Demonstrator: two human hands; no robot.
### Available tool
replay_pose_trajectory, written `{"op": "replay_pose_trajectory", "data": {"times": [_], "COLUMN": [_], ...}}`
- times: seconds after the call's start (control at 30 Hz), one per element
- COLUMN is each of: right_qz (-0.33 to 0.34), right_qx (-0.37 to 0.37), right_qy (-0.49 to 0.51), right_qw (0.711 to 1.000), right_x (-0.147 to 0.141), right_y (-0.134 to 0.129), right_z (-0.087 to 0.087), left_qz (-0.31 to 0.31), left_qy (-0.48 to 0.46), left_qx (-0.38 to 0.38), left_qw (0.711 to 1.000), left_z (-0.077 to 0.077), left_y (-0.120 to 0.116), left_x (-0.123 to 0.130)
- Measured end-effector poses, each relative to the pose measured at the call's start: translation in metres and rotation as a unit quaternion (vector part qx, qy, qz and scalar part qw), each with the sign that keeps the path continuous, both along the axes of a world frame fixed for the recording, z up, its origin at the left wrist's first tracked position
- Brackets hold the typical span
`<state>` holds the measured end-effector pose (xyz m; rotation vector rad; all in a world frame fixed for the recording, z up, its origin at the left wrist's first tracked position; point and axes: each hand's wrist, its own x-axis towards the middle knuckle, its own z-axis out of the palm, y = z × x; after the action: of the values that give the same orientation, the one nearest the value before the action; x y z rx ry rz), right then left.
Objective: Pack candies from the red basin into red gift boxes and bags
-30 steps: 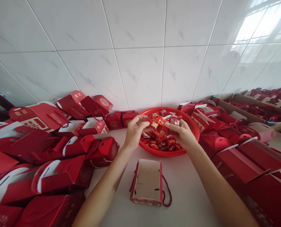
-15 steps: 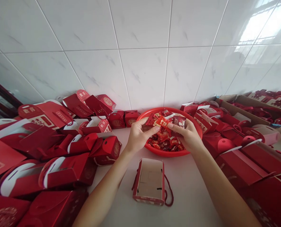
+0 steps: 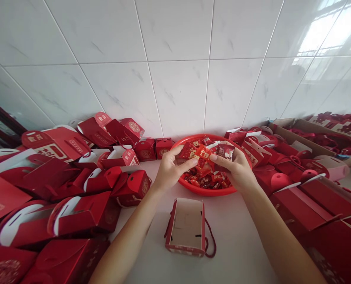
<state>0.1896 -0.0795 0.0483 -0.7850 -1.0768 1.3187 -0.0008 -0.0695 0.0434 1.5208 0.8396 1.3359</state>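
Note:
Above a round red plastic basket (image 3: 211, 193), my left hand (image 3: 172, 169) is closed on red wrapped candies (image 3: 201, 154). My right hand (image 3: 236, 167) is closed too, gripping wrapped candies (image 3: 226, 151), some of them dark red. The two thumbs almost meet over the wrappers, and the hands hide how many each holds. Loose wrapped candies (image 3: 208, 180) fill the basket below. Between my forearms, on the white tabletop, lies an open red gift box (image 3: 188, 223) with a pale inside and a dark red cord handle at its right.
Many red gift boxes (image 3: 83, 213) crowd the left side, several with open flaps. More red boxes (image 3: 299, 201) lie on the right, beside a cardboard carton (image 3: 305, 136) holding red items. A white tiled wall (image 3: 175, 94) rises directly behind the basket.
My hands stay over the basket with the candies, the left hand shifted very slightly and the held wrappers turned a little. The open box has not moved on the table.

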Motion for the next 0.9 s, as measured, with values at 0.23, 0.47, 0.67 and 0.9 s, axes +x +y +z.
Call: {"op": "replay_pose_trajectory", "data": {"times": [0.23,0.47,0.67,0.9], "right_qz": [0.001,0.019,0.024,0.023], "right_qx": [0.012,0.034,0.055,0.056], "right_qy": [-0.004,-0.041,-0.071,-0.082], "right_qw": [1.000,0.998,0.996,0.995], "right_x": [0.002,-0.001,-0.001,0.001], "right_y": [-0.002,-0.005,-0.007,-0.007], "right_z": [-0.001,0.003,0.004,-0.001], "left_qz": [-0.018,0.063,0.069,0.060], "left_qy": [0.079,0.106,0.154,0.126], "left_qx": [0.012,0.090,0.144,0.105], "left_qw": [0.997,0.988,0.975,0.985], "left_z": [0.012,0.011,0.010,0.015], "left_y": [-0.009,-0.012,-0.018,-0.022], "left_x": [-0.010,-0.012,-0.010,-0.007]}}
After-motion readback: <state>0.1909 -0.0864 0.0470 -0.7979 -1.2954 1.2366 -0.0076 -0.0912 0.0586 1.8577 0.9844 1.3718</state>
